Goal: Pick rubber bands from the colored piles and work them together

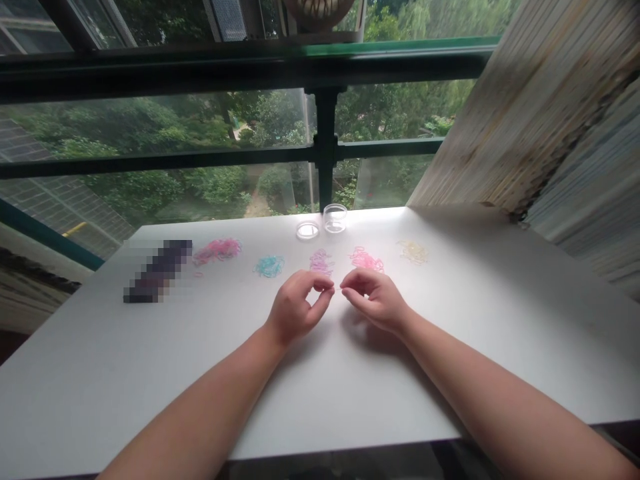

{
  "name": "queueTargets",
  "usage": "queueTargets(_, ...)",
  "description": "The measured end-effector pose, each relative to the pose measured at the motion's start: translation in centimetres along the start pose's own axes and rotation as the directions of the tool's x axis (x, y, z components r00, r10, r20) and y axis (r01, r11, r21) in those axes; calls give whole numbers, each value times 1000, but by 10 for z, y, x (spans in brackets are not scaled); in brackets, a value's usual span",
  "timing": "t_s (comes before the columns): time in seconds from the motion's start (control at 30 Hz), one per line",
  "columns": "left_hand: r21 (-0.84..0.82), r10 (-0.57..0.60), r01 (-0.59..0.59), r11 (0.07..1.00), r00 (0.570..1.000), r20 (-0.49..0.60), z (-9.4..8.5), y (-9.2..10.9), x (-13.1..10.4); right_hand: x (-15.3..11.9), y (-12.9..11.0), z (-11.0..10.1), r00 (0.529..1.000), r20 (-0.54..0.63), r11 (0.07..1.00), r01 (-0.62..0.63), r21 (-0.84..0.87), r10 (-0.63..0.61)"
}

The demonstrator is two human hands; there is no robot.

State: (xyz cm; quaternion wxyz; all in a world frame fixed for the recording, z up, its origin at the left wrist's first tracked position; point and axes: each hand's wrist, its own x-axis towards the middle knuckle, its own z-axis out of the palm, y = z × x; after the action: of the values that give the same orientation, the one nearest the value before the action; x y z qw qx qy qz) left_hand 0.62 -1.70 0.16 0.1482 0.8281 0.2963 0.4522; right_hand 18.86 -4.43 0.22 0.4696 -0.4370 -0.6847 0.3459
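Note:
My left hand and my right hand face each other just above the white table, thumb and forefinger pinched in each. A thin pale strand, apparently a small rubber band, spans the narrow gap between the fingertips. Right behind the hands lie a pile of purple rubber bands and a pile of pink rubber bands, the latter partly hidden by my right hand. Teal rubber bands are heaped to the left, with a larger pink-and-purple heap beyond them. Pale yellow bands lie off to the right.
A clear round container stands at the table's back edge beside its clear lid. At the left is a dark, pixelated object. Behind the white table is a green-framed window, with a curtain on the right.

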Motion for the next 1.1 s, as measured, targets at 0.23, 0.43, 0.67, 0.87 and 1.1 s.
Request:
queueTargets(0.23,-28,-39,39,999,999,16,-1,1,0,-2,0,-1,1000,-6,997,25,-78,-26)
queueTargets(0.43,-24,-103,106,994,989,103,0,2,0,-1,0,-1,998,-26,993,61,-102,-64)
queueTargets(0.67,-48,-129,134,990,987,97,2,0,-1,-1,-2,0,993,7,983,116,-140,-117)
queueTargets(0.87,-78,-113,120,990,989,94,1,1,-1,-1,-3,-1,991,8,977,134,-165,-135)
queueTargets(1.1,-85,-129,136,987,988,86,-2,1,-2,-1,-1,0,986,-4,970,165,-181,-169)
